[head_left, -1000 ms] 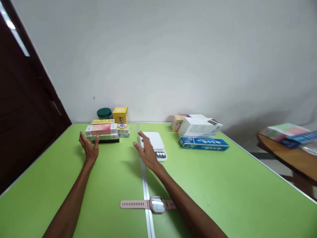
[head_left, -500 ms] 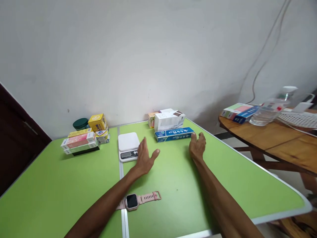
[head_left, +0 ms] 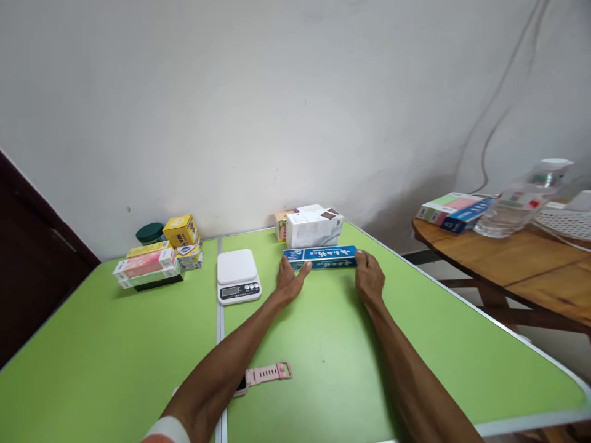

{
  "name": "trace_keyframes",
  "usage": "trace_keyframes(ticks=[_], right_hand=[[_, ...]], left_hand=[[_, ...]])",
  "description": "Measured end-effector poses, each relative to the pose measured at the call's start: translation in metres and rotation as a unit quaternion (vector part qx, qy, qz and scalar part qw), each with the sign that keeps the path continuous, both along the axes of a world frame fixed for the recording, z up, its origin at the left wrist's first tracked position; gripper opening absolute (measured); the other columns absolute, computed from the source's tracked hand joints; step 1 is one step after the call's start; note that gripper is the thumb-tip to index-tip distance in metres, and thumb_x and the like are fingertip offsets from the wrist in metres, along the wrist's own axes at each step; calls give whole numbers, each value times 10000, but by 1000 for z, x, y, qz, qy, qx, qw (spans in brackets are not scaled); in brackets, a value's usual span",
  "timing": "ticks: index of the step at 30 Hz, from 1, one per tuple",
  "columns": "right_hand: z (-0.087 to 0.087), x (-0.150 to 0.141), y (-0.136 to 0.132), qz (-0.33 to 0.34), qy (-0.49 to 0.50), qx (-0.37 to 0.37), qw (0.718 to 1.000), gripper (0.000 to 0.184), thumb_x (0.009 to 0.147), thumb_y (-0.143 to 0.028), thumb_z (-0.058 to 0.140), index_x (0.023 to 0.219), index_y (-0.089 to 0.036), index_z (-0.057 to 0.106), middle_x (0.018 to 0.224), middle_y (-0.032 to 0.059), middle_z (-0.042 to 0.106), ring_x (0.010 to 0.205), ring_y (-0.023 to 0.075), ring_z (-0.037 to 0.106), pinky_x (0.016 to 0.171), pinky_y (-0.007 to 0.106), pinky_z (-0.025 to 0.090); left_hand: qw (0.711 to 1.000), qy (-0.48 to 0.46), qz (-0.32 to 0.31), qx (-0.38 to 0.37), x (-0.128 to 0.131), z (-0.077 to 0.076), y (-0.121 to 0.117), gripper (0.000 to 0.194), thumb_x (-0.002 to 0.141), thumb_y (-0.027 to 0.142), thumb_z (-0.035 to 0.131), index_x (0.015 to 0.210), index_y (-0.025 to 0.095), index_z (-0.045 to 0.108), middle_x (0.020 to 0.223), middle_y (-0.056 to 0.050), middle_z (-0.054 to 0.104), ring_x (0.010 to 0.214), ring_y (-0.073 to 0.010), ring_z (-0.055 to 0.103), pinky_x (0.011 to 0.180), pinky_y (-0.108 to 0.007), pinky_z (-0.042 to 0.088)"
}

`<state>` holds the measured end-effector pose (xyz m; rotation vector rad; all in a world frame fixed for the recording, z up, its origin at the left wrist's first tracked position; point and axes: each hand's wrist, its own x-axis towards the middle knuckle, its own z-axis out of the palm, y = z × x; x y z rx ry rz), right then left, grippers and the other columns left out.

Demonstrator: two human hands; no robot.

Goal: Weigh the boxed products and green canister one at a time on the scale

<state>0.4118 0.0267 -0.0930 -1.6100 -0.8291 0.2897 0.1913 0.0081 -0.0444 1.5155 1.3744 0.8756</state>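
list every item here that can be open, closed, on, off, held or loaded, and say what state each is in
Blue box: held at its ends by the left hand and right hand
White scale: nothing on its platform; display reading unclear
Watch: strap unfastened, partly hidden; screen on or off unclear
Green-lidded jar: lid on
Yellow box: top closed

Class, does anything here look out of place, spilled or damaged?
Nothing looks spilled or damaged. The pink-strapped watch seems odd: it lies partly hidden beneath the left forearm, away from the blue box between left hand and right hand.
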Motion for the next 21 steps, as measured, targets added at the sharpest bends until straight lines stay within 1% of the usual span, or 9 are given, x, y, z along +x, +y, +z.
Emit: trace_keyframes(ticks=[3, 5, 6, 8, 11, 14, 16, 18, 21], right_hand=[[2, -9, -10, -8, 133, 75, 988, 685, 822, -769, 501, 1086, -192, 759, 1200, 133, 754, 1188, 328, 653, 1070, 544, 505], [8, -23, -15, 11, 227, 133, 965, 653, 776, -748, 594, 1058, -182, 757, 1123, 99, 764, 1121, 304, 691, 981, 519, 572], [13, -33, -18, 25, 255, 158, 954, 645, 761, -730, 629, 1061, -174, 759, 1108, 92, 766, 1103, 293, 703, 967, 508, 581], [23, -58, -23, 63, 266, 189, 943, 622, 773, -690, 663, 1096, -171, 772, 1128, 91, 773, 1117, 278, 712, 1009, 498, 561], [37, -102, -31, 150, 233, 199, 940, 616, 857, -662, 619, 1211, -182, 774, 1268, 113, 760, 1212, 282, 690, 1090, 515, 499], [43, -147, -36, 245, 186, 167, 937, 640, 893, -665, 611, 1308, -197, 746, 1425, 122, 691, 1334, 312, 626, 1146, 546, 448], [43, -172, -39, 288, 159, 133, 935, 659, 891, -677, 628, 1335, -202, 736, 1471, 118, 661, 1395, 326, 579, 1195, 554, 401], [40, -192, -40, 312, 145, 102, 933, 686, 885, -706, 629, 1340, -204, 736, 1485, 119, 649, 1426, 340, 552, 1227, 558, 369], [32, -208, -38, 324, 128, 76, 934, 731, 875, -745, 623, 1359, -206, 723, 1493, 125, 643, 1439, 354, 537, 1231, 568, 370]], left_hand=[[1000, -7, 12, 24, -2, 5, -20, 1121, 879, 691, 609, 1683, 94, 106, 1766, -227, 127, 1660, -332, 84, 1341, -483, 75], [997, -8, 15, 79, -9, 12, -35, 1127, 892, 689, 602, 1694, 121, 50, 1782, -198, 64, 1665, -319, 18, 1344, -480, 25], [993, -9, 16, 113, -16, 16, -42, 1125, 897, 693, 598, 1698, 144, 29, 1788, -175, 37, 1666, -309, -14, 1345, -475, 6], [984, -6, 29, 176, -37, 23, -52, 1115, 903, 700, 594, 1701, 185, 10, 1796, -142, 14, 1666, -300, -46, 1347, -471, -7], [967, 3, 84, 239, -86, 27, -54, 1090, 899, 691, 612, 1696, 194, 59, 1786, -159, 103, 1664, -321, 58, 1349, -486, 40], [955, -2, 151, 255, -144, 20, -50, 1005, 909, 667, 609, 1669, 176, 171, 1750, -187, 216, 1637, -338, 192, 1341, -500, 132], [953, -8, 184, 238, -177, 11, -48, 954, 914, 657, 607, 1648, 183, 226, 1738, -180, 244, 1637, -339, 194, 1340, -501, 150], [955, -12, 206, 214, -200, 0, -49, 938, 918, 656, 602, 1644, 188, 236, 1737, -176, 244, 1642, -337, 180, 1341, -503, 149], [956, -9, 212, 201, -216, -15, -50, 955, 918, 667, 595, 1654, 192, 216, 1745, -183, 225, 1645, -330, 179, 1341, -509, 137]])
